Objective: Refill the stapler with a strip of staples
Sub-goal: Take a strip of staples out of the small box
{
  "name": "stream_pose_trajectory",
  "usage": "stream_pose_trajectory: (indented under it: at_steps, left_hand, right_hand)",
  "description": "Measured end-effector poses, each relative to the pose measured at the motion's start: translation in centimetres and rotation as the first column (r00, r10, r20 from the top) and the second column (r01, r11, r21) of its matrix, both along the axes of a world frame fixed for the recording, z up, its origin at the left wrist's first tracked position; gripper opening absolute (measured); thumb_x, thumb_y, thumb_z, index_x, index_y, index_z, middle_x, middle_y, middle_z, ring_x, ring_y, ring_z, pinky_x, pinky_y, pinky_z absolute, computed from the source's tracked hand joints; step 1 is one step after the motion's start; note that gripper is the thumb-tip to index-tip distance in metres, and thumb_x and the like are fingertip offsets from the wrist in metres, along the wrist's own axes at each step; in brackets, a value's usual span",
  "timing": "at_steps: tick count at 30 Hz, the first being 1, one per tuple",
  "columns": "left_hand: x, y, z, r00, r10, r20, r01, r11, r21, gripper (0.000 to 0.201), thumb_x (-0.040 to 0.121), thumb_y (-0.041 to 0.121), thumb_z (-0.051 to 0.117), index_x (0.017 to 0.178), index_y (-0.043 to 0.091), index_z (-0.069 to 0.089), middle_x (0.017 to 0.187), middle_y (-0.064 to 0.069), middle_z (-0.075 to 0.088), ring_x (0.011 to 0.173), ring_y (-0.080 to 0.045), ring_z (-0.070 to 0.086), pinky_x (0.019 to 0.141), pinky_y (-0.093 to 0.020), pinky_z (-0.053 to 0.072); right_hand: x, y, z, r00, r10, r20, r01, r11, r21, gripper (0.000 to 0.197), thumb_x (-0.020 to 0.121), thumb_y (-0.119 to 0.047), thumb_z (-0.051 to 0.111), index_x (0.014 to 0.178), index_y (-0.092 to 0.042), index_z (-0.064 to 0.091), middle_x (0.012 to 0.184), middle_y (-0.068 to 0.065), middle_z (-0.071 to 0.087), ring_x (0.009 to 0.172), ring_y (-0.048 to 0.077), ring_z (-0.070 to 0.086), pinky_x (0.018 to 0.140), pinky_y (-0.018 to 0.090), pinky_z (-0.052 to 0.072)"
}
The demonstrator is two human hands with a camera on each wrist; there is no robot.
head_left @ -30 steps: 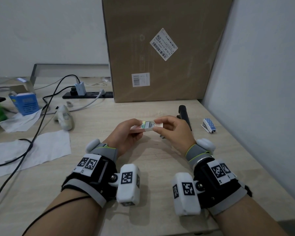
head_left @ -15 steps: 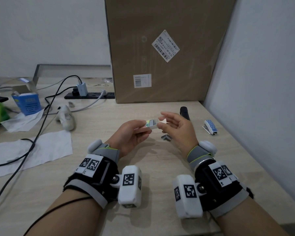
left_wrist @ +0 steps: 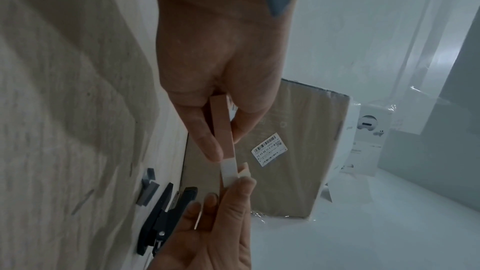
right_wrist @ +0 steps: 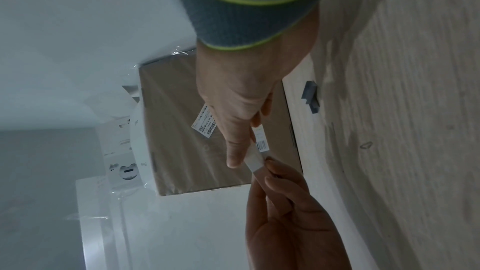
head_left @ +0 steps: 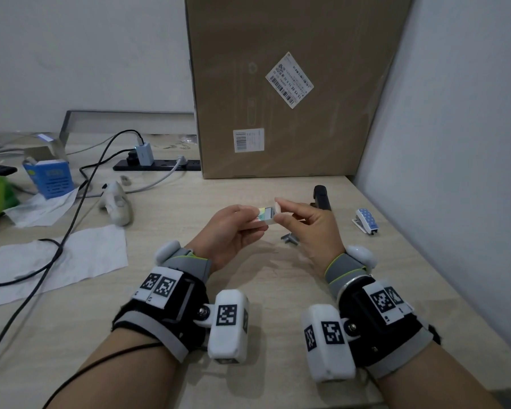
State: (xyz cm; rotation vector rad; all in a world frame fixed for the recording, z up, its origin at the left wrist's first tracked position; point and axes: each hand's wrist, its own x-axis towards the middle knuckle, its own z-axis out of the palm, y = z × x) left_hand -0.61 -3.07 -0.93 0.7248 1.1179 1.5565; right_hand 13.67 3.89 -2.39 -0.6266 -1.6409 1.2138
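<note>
My left hand (head_left: 255,221) grips a small staple box (head_left: 264,215) above the table's middle. My right hand (head_left: 279,211) pinches the white end (left_wrist: 230,172) that sticks out of the box on its right side. The left wrist view shows the box (left_wrist: 221,122) edge-on between both hands, and the right wrist view shows its barcode side (right_wrist: 261,141). A black stapler (head_left: 322,197) lies on the table behind my right hand, its arms spread apart (left_wrist: 161,217). A short grey staple strip (head_left: 289,239) lies on the table below my right hand.
A large cardboard box (head_left: 292,84) stands at the back. A small blue dotted stapler (head_left: 366,221) lies near the right wall. On the left are cables (head_left: 71,225), white papers (head_left: 56,258), a blue box (head_left: 50,178) and a power strip (head_left: 157,165).
My right fingers slid from across the box to its right end and now pinch a white end there. Both hands hold the box a little higher.
</note>
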Motion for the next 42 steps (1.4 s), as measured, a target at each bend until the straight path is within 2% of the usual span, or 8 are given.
stream_pose_trajectory:
  at_steps: [3, 8, 11, 15, 22, 32, 38, 42]
  left_hand:
    - [0.0, -0.03, -0.1, 0.999, 0.015, -0.043, -0.015, 1.0, 0.005, 0.007, 0.093, 0.009, 0.051, 0.095, 0.003, 0.054, 0.08, -0.012, 0.061, 0.061, -0.009, 0.066, 0.053, -0.016, 0.055]
    - [-0.04, -0.11, -0.24, 0.993, 0.035, -0.111, -0.036, 0.999, -0.004, 0.004, 0.092, 0.008, 0.053, 0.095, 0.005, 0.054, 0.083, -0.014, 0.064, 0.067, -0.014, 0.066, 0.055, -0.018, 0.056]
    - [-0.06, -0.07, -0.34, 0.989, 0.048, -0.14, -0.049, 0.999, -0.007, 0.007, 0.092, 0.007, 0.052, 0.098, 0.005, 0.053, 0.086, -0.015, 0.063, 0.071, -0.017, 0.063, 0.054, -0.018, 0.056]
    - [-0.12, 0.01, -0.49, 0.984, 0.065, -0.168, -0.066, 0.998, -0.003, 0.004, 0.092, 0.007, 0.052, 0.096, 0.006, 0.053, 0.091, -0.016, 0.06, 0.074, -0.018, 0.062, 0.055, -0.018, 0.056]
    - [0.14, 0.02, -0.78, 0.978, -0.013, -0.21, 0.014, 1.0, 0.003, 0.003, 0.092, 0.008, 0.053, 0.094, 0.01, 0.054, 0.092, -0.011, 0.061, 0.076, -0.015, 0.061, 0.059, -0.02, 0.057]
    - [0.43, 0.14, -0.97, 0.985, -0.066, -0.159, 0.069, 0.997, 0.016, 0.007, 0.095, 0.012, 0.048, 0.09, 0.012, 0.053, 0.089, -0.008, 0.059, 0.077, -0.014, 0.059, 0.062, -0.021, 0.056]
    - [0.59, 0.03, -0.81, 0.973, -0.128, -0.192, 0.12, 0.991, -0.052, 0.011, 0.097, 0.025, 0.045, 0.101, 0.015, 0.048, 0.09, -0.002, 0.055, 0.076, -0.012, 0.056, 0.064, -0.026, 0.043]
    - [0.29, -0.32, -0.52, 0.936, -0.233, -0.263, 0.206, 0.97, -0.128, 0.012, 0.097, 0.025, 0.042, 0.101, 0.014, 0.045, 0.079, 0.001, 0.053, 0.055, -0.009, 0.043, 0.053, -0.024, 0.032]
  right_hand:
    - [-0.08, 0.04, -0.07, 0.998, -0.004, 0.066, -0.004, 0.994, 0.113, 0.033, 0.079, -0.011, 0.071, 0.11, -0.021, 0.066, 0.091, 0.003, 0.064, 0.067, 0.006, 0.048, 0.063, 0.013, 0.049]
    - [-0.09, 0.02, -0.3, 0.985, -0.012, 0.171, -0.008, 0.993, 0.119, 0.028, 0.079, -0.013, 0.071, 0.106, -0.021, 0.07, 0.092, -0.009, 0.059, 0.07, 0.006, 0.051, 0.077, 0.044, 0.056]
    - [-0.11, -0.1, -0.21, 0.982, 0.032, 0.184, -0.04, 0.998, 0.038, 0.025, 0.083, -0.015, 0.067, 0.107, -0.022, 0.069, 0.102, -0.003, 0.059, 0.077, 0.006, 0.058, 0.08, 0.038, 0.055]
    - [-0.08, -0.2, -0.38, 0.988, 0.109, 0.107, -0.095, 0.987, -0.129, 0.024, 0.093, -0.015, 0.054, 0.112, -0.022, 0.068, 0.115, -0.002, 0.062, 0.079, -0.003, 0.064, 0.068, 0.017, 0.054]
    - [-0.09, -0.03, -0.62, 0.987, 0.162, 0.001, -0.15, 0.917, -0.37, 0.027, 0.087, -0.006, 0.06, 0.113, -0.012, 0.063, 0.09, 0.005, 0.066, 0.077, 0.01, 0.063, 0.064, 0.017, 0.053]
    - [-0.09, 0.08, -0.63, 0.99, 0.139, 0.011, -0.123, 0.911, -0.393, 0.013, 0.084, -0.006, 0.065, 0.096, -0.01, 0.064, 0.076, 0.001, 0.067, 0.07, 0.01, 0.064, 0.066, 0.019, 0.053]
    - [0.1, -0.08, -0.45, 0.983, 0.183, 0.017, -0.157, 0.884, -0.441, 0.009, 0.083, -0.008, 0.067, 0.087, -0.013, 0.061, 0.072, 0.002, 0.061, 0.06, 0.009, 0.056, 0.056, 0.016, 0.049]
    - [0.09, -0.19, -0.32, 0.977, 0.211, 0.037, -0.174, 0.882, -0.438, 0.012, 0.085, -0.02, 0.065, 0.09, -0.01, 0.063, 0.07, 0.001, 0.061, 0.057, 0.007, 0.05, 0.049, 0.018, 0.039]
